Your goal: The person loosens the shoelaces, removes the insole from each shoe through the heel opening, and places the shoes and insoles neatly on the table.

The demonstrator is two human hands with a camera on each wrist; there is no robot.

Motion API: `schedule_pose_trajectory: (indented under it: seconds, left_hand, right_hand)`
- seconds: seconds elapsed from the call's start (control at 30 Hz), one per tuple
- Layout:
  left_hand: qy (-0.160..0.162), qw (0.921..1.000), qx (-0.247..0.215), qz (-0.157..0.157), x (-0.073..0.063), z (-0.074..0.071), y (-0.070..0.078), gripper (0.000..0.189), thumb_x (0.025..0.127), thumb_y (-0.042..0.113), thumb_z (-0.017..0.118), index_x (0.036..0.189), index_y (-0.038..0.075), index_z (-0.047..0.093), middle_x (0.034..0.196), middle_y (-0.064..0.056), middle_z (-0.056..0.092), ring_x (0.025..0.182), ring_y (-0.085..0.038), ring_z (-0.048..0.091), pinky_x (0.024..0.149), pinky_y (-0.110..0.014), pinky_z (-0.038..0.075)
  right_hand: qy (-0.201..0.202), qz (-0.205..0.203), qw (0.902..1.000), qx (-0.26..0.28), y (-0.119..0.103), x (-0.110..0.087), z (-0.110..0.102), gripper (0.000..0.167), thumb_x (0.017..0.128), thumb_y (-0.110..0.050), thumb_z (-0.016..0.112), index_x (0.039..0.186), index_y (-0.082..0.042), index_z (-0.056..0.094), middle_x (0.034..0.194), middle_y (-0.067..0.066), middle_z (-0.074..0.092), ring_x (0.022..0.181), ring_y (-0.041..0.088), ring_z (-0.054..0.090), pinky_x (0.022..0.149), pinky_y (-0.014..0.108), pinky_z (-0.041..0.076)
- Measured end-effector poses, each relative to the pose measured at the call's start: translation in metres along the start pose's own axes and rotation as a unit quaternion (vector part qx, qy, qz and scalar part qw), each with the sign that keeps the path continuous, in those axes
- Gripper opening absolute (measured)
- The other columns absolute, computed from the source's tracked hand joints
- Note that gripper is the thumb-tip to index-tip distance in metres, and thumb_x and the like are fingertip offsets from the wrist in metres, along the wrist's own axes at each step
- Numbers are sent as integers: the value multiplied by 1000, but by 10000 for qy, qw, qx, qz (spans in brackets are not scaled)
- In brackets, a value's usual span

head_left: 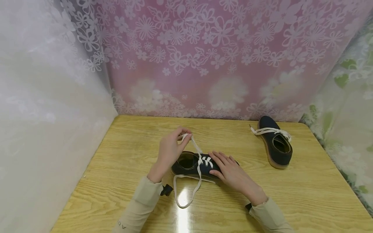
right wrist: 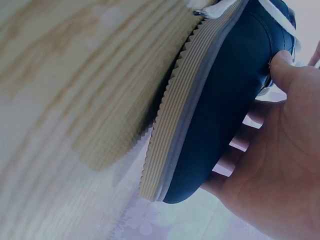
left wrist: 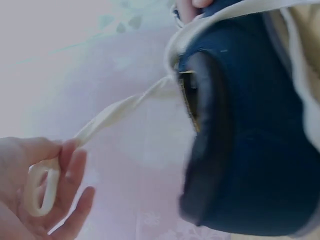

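Note:
A dark navy lace-up shoe (head_left: 186, 172) rests sole-down on the table, toe to the right. White lacing crosses its front. My left hand (head_left: 169, 150) pinches one end of its white shoelace (head_left: 196, 146), held up above the far side of the shoe; in the left wrist view a small loop of the lace (left wrist: 42, 189) lies within the fingers. My right hand (head_left: 233, 173) holds the toe part from above, fingers over the top and thumb on the near side beside the lacing. The other lace end (head_left: 186, 207) hangs down the near side and curves over the table.
A matching navy shoe (head_left: 279, 158) stands at the back right, its white laces (head_left: 268, 130) lying loose across it. The wooden table (head_left: 122, 142) is bordered by a pink flowered curtain (head_left: 186, 81) behind and pale sheets on both sides.

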State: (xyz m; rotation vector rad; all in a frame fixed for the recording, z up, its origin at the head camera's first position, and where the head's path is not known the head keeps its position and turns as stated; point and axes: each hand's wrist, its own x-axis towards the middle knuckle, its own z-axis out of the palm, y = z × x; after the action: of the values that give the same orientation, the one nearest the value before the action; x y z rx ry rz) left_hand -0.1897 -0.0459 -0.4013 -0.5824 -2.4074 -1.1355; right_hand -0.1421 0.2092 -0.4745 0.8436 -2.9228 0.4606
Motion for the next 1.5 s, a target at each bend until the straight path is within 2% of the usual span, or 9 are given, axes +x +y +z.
schedule_pose_trajectory:
  seconds: [0.13, 0.23, 0.37, 0.47, 0.6, 0.83, 1.17, 1.37, 1.5]
  left_hand:
    - [116, 9997, -192, 24, 9, 0, 2, 15, 100, 22, 68, 111, 12, 72, 102, -2, 76, 97, -20, 75, 82, -33, 60]
    - [-731, 9971, 203, 88, 11, 1, 3, 24, 102, 27, 65, 120, 13, 70, 114, -3, 74, 101, -21, 72, 85, -35, 59]
    - [-2169, 9719, 818, 406, 6, 5, -1, 29, 104, 31, 61, 126, 15, 68, 125, -4, 67, 105, -23, 68, 87, -39, 57]
    - [-2523, 9611, 942, 608, 0, 10, -2, 22, 102, 26, 64, 119, 16, 72, 123, -4, 66, 101, -22, 68, 85, -36, 57]
    - [-2487, 9611, 952, 737, -9, 14, -5, 11, 99, 22, 68, 107, 19, 74, 114, 0, 67, 94, -17, 67, 80, -31, 56]
    - [-2557, 9578, 908, 951, -18, 22, -7, 11, 98, 23, 70, 107, 19, 75, 110, 2, 69, 94, -14, 68, 78, -27, 55]
    - [-2085, 9590, 1386, 1328, -17, 30, -8, 6, 97, 20, 70, 102, 18, 73, 97, 6, 72, 77, -9, 65, 67, -25, 53]
    - [-1578, 9530, 1573, 2054, -19, 31, -1, 3, 95, 19, 73, 98, 19, 73, 94, 7, 71, 81, -9, 66, 80, -31, 56]
    - [-1402, 9549, 1341, 2246, -18, 30, 5, 7, 94, 19, 75, 101, 19, 73, 94, 6, 73, 86, -11, 69, 89, -35, 55]
  right_hand:
    - [-31, 20, 10000, 27, 0, 0, 1, 67, 103, -41, 57, 158, -10, 36, 156, 19, 42, 143, 43, 39, 110, 67, 33]
    - [-63, 47, 10000, 33, 0, 0, 0, 68, 103, -41, 57, 158, -9, 35, 156, 19, 41, 144, 43, 38, 110, 67, 33]
    - [-80, 56, 9999, 50, 0, 0, -1, 68, 103, -41, 57, 159, -8, 34, 156, 19, 41, 143, 43, 39, 110, 67, 33]
    - [-51, 38, 10000, 57, 0, 1, 0, 68, 103, -41, 57, 159, -9, 34, 157, 19, 41, 143, 44, 39, 109, 67, 34]
    - [-30, 22, 10000, 43, 0, 1, 0, 68, 103, -41, 57, 159, -9, 34, 157, 19, 40, 142, 44, 40, 109, 67, 34]
    - [-14, 14, 10000, 0, 0, 0, 0, 68, 103, -40, 57, 159, -8, 34, 157, 18, 40, 142, 43, 41, 109, 67, 34]
    - [31, 105, 9999, -20, -3, 3, 0, 68, 103, -42, 56, 158, -9, 35, 157, 18, 41, 142, 42, 41, 111, 65, 34]
    - [3, 164, 9999, -55, 0, 7, 1, 69, 102, -42, 57, 159, -10, 35, 156, 19, 42, 142, 43, 40, 111, 66, 34]
    - [-55, 224, 9997, -84, 1, 10, 2, 69, 103, -43, 56, 159, -9, 34, 156, 20, 41, 143, 43, 39, 111, 66, 33]
